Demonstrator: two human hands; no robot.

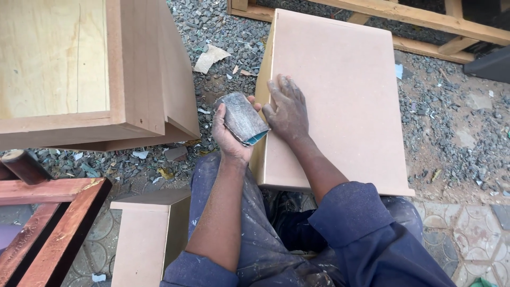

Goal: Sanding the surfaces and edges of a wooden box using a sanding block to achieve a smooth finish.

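left hand (229, 133) curled in a grip; right hand (287, 110) flat, fingers spread

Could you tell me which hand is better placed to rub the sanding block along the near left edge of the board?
The left hand: it already grips the sanding block right beside the left edge of the fibreboard panel. The right hand lies flat on the panel's face, steadying it, and holds nothing.
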